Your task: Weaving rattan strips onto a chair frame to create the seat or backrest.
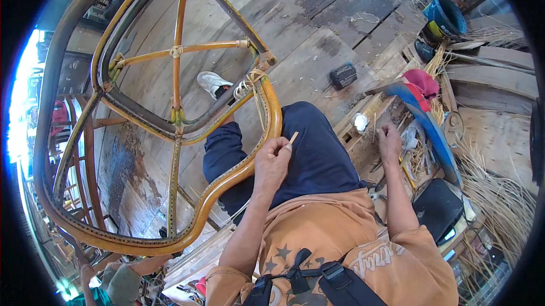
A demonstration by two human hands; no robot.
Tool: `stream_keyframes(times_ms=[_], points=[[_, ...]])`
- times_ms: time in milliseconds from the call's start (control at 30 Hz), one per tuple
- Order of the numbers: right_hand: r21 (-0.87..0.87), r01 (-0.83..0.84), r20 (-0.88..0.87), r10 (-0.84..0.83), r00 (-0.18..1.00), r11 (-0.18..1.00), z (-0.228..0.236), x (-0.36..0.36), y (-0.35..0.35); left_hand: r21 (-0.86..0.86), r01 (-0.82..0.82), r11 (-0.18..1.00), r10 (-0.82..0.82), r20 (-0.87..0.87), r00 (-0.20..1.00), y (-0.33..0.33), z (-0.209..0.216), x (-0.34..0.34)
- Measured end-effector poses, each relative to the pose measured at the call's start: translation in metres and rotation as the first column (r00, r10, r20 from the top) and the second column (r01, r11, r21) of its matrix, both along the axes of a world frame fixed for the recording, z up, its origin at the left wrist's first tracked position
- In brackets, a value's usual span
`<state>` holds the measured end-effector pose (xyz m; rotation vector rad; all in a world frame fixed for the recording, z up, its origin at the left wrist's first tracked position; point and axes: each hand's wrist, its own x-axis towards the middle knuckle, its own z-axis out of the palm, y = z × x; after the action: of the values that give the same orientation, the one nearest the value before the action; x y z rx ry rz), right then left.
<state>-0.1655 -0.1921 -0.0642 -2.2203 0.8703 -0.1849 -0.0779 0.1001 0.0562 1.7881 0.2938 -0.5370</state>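
Pinched in the left hand is a short pale wooden peg, held against the big curved brown rattan chair frame leaning on the lap. Right hand, fingers curled loosely, rests among scraps in the shallow wooden tray at right; whether it grips anything cannot be told. Far right sits a blue bucket.

The floor is built of weathered grey wooden planks with dark stains. Directly on it lie a small black box, loose cane strands in a heap at the right, and a blue bucket at the far right. A low wooden worktop carries a white lump and scattered scraps.
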Motion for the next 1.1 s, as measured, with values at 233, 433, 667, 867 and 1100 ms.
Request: stream_keyframes(times_ms=[233,433,667,867,1100], points=[[-0.214,-0.09,-0.145,0.059,0.988,0.973,-0.011,-0.002,0.009,-0.08,0.21,0.974,-0.202,0.096,0.975,-0.054,-0.016,0.018],[-0.26,-0.084,-0.103,0.059,0.993,0.962,-0.023,-0.005,0.012,0.02,0.239,0.971,-0.239,0.08,0.968,-0.071,-0.038,0.03],[-0.123,-0.1,-0.188,0.076,0.979,0.987,0.009,-0.006,-0.014,-0.26,0.238,0.936,-0.261,-0.055,0.964,-0.072,-0.043,0.037],[-0.254,-0.31,-0.041,0.31,0.95,0.916,0.017,0.001,-0.001,-0.265,0.19,0.945,-0.209,-0.047,0.977,-0.064,-0.043,0.04],[-0.375,-0.388,-0.052,0.399,0.916,0.842,-0.008,0.019,0.0,-0.318,0.162,0.934,-0.203,-0.098,0.974,-0.067,-0.04,0.039]])
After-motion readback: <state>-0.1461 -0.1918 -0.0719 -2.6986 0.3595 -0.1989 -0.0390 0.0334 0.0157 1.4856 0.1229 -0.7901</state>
